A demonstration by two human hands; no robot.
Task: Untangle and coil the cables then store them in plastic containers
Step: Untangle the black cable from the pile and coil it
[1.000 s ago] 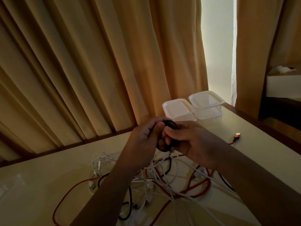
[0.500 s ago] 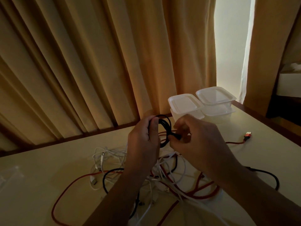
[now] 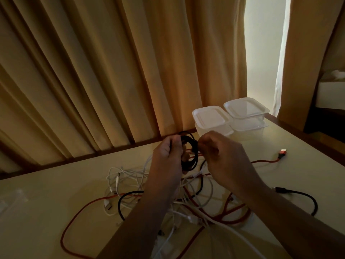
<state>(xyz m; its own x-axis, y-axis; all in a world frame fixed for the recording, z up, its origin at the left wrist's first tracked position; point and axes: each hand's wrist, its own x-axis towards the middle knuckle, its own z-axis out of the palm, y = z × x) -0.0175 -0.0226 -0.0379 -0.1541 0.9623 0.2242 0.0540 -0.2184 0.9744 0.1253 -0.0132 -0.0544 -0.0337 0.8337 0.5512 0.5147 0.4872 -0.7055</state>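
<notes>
Above a pale table [image 3: 56, 202], a left hand [image 3: 166, 161] grips a small coiled black cable [image 3: 188, 152] while right hand [image 3: 224, 157] fingertips pinch its loops, with red, white and black tangled cables [image 3: 186, 199] remaining and lidded clear plastic containers [image 3: 231, 118] unopened.

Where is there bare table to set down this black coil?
Bare table lies left of the cable tangle, and between the red plug and containers. The middle is crowded.

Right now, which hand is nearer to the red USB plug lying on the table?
Right. The right hand is just left of the red USB plug; the left hand is farther left, holding the black coil.
</notes>
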